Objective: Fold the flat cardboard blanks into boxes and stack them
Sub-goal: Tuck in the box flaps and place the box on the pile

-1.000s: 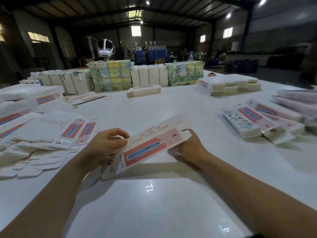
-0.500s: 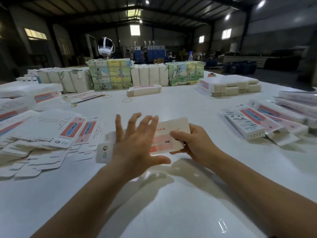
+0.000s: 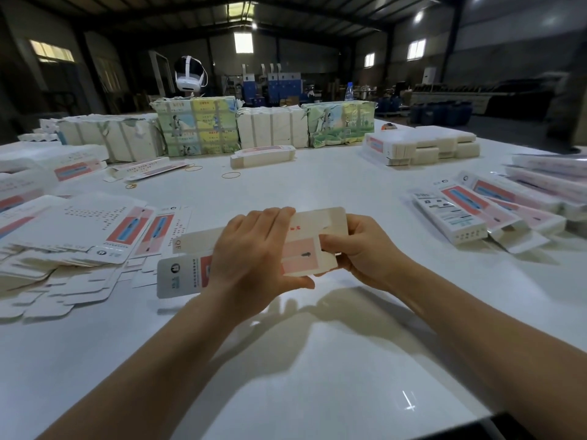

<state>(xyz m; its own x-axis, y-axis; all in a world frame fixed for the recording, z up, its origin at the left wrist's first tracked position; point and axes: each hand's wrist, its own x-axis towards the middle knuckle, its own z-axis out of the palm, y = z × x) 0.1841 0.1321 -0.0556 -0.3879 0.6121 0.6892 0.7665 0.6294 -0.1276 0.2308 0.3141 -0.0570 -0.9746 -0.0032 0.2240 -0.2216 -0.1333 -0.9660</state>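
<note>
cardboard blank (image 3: pixel 305 249) held just above the bench (image 3: pixel 286 360), left hand (image 3: pixel 254 258) gripping its middle, right hand (image 3: pixel 359 249) pinching its far end, apparently to steady it for folding.

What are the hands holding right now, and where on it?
One cardboard blank, held above the table. The right hand pinches its right end; the left hand grips its middle, fingers over the top edge, thumb under the bottom edge.
</note>
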